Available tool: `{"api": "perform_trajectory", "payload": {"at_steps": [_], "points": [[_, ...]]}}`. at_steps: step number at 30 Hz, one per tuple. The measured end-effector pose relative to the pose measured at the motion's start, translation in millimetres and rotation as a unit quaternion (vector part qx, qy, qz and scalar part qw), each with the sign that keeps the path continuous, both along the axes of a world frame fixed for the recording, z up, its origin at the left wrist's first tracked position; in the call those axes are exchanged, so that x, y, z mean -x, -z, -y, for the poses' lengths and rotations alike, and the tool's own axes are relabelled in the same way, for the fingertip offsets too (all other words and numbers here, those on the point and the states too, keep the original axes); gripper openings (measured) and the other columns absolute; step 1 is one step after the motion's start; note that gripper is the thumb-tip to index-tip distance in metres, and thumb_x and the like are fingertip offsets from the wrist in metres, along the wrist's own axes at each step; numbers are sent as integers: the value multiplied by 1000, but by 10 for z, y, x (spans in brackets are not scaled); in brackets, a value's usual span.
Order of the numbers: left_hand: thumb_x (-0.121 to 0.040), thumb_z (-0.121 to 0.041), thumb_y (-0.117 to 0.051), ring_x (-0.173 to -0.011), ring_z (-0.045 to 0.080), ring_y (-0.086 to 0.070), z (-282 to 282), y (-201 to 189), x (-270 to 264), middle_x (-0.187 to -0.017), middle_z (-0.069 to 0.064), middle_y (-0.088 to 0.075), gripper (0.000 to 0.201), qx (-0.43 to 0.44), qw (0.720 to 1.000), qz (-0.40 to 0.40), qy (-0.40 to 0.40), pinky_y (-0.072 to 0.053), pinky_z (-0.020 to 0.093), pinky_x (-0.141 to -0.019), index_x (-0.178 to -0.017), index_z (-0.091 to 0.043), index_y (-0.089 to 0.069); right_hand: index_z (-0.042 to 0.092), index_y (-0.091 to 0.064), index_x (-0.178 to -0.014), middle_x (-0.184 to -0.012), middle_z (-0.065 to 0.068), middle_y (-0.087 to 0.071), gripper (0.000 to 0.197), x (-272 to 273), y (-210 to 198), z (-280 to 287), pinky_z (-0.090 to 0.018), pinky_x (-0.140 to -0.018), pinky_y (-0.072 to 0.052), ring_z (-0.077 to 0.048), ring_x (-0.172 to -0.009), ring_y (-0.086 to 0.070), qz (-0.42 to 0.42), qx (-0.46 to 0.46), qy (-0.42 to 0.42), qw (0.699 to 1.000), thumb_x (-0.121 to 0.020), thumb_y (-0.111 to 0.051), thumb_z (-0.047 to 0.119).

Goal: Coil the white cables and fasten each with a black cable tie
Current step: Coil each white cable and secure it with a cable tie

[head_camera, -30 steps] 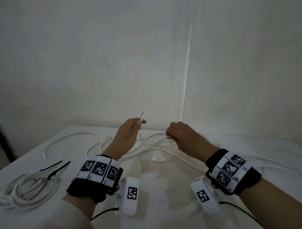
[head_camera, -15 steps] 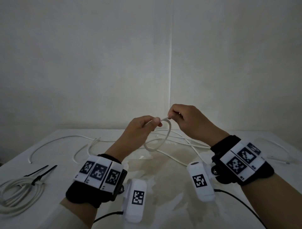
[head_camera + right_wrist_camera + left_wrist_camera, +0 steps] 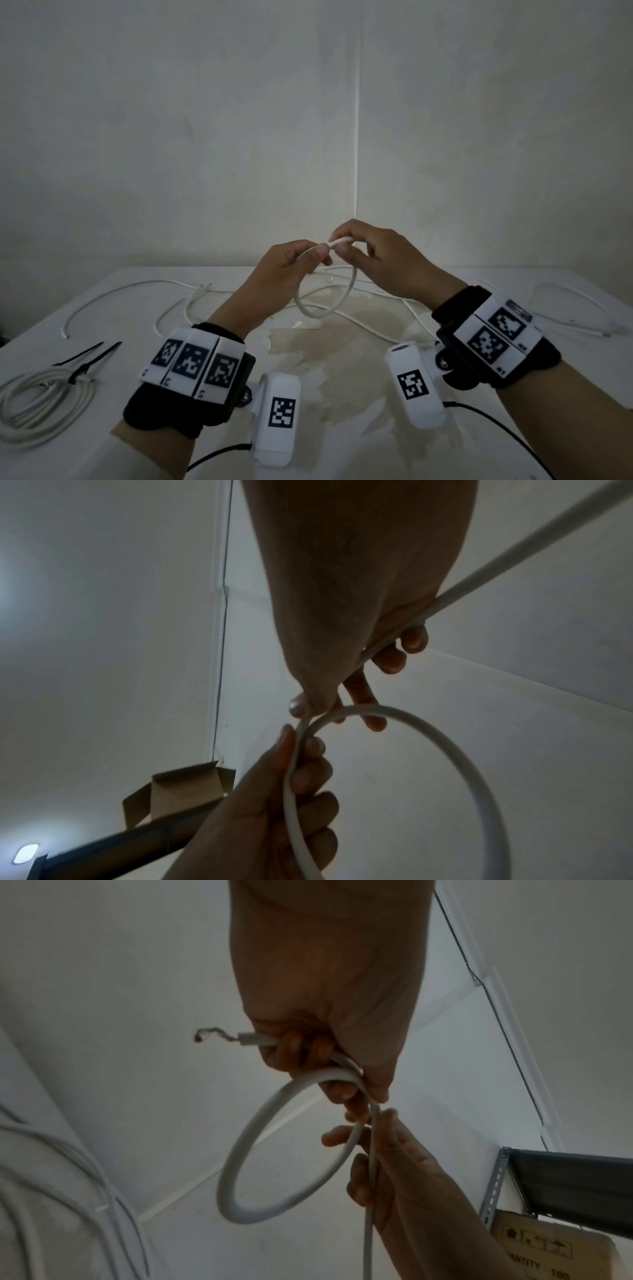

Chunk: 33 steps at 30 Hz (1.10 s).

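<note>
at the lower left of the head view a coiled cable (image 3: 41, 404) lies on the white surface (image 3: 342, 394), bound with a black cable tie (image 3: 80, 370); a second black tie (image 3: 77, 353) lies just beside it, toward the frame's upper side. loose cables (image 3: 113, 291) sprawl across the far part of the surface. left of centre, the left hand (image 3: 284, 270) is raised above the surface, its fingers curled round the white cable (image 3: 322, 311) near the cut end (bare wire pokes out in the left wrist view). a single loop hangs below both hands. right of centre, the right hand (image 3: 380, 260) pinches the same cable at the loop's top, touching the left hand, and the rest of the cable trails down to the surface
</note>
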<state>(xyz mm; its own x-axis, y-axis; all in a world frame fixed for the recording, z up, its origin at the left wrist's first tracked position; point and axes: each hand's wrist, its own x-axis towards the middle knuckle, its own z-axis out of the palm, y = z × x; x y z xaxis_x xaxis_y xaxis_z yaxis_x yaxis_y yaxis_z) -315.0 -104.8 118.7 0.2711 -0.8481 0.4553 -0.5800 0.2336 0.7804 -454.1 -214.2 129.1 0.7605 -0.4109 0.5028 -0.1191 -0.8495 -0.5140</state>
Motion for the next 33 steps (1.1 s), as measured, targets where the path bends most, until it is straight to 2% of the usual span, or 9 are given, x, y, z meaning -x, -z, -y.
{"api": "perform_trajectory", "payload": {"at_steps": [4, 8, 10, 12, 14, 20, 24, 30, 33], "points": [[-95, -21, -46, -59, -12, -49, -48, 11, -4, -51, -27, -54, 29, -15, 1000, -6, 12, -35, 1, -59, -71, -22, -62, 26, -62, -82, -72, 11, -62, 15, -27, -20, -15, -7, -63, -37, 9, -63, -54, -14, -63, -33, 997, -92, -52, 28], [-91, -21, -53, -58, -7, -47, -95, 43, -50, -52, -22, -53, 24, -13, 1000, -22, 5, -36, 4, -61, -71, -24, -65, 23, -66, -88, -76, -2, -68, 16, -14, -58, -8, -25, -87, -46, -6, -80, -62, 8, -161, -67, 985, -93, -52, 18], [-92, -21, -51, -58, -9, -48, -114, 45, -60, -52, -24, -53, 24, -16, 999, -29, 4, -36, 2, -60, -74, -22, -66, 16, -67, -93, -74, -3, -67, 15, -5, -72, -28, -19, -82, -49, -5, -74, -64, 18, -181, -77, 980, -92, -52, 13], [-94, -20, -49, -54, -9, -47, -133, 18, -46, -50, -25, -53, 25, -15, 999, -35, 6, -35, 1, -56, -76, -18, -65, 7, -66, -98, -71, -4, -65, 16, 4, -100, -71, -7, -63, -43, 3, -58, -59, 21, -190, -80, 978, -92, -51, 9], [-95, -18, -46, -47, -8, -45, -153, -10, -34, -48, -26, -53, 25, -14, 999, -39, 11, -33, 2, -50, -78, -16, -64, 2, -65, -100, -71, -3, -64, 17, 8, -131, -101, -3, -52, -38, 6, -49, -54, 24, -192, -72, 978, -93, -50, 7], [-93, -21, -48, -42, -5, -42, -188, -12, -82, -47, -22, -49, 24, -9, 998, -61, 1, -32, 4, -45, -78, -16, -66, 18, -67, -93, -75, 0, -72, 15, -9, -108, -54, -21, -51, -33, -10, -51, -38, 20, -225, -52, 973, -92, -52, 16], [-89, -22, -56, -55, -8, -51, -149, 41, -79, -52, -22, -57, 21, -11, 999, -51, -4, -38, 2, -57, -72, -18, -67, 20, -67, -89, -71, -2, -69, 18, -71, -89, -135, -20, -51, -40, -1, -52, -54, -30, -170, -60, 983, -93, -51, 26], [-92, -29, -50, -52, -6, -45, -125, 63, -107, -63, -11, -53, 29, -27, 998, -56, -33, -35, 5, -53, -69, -24, -66, 11, -62, -78, -72, -8, -70, 20, -130, -9, -105, -21, -57, -47, -23, -61, -62, 20, -191, -34, 981, -94, -50, 17], [-93, -29, -48, -57, -6, -44, -118, 56, -125, -66, -7, -50, 29, -39, 998, -43, -31, -34, 5, -57, -70, -24, -65, 13, -58, -79, -72, -4, -71, 20, -120, 10, -112, -13, -50, -39, -17, -54, -61, 10, -225, -33, 974, -95, -48, 18]]}}
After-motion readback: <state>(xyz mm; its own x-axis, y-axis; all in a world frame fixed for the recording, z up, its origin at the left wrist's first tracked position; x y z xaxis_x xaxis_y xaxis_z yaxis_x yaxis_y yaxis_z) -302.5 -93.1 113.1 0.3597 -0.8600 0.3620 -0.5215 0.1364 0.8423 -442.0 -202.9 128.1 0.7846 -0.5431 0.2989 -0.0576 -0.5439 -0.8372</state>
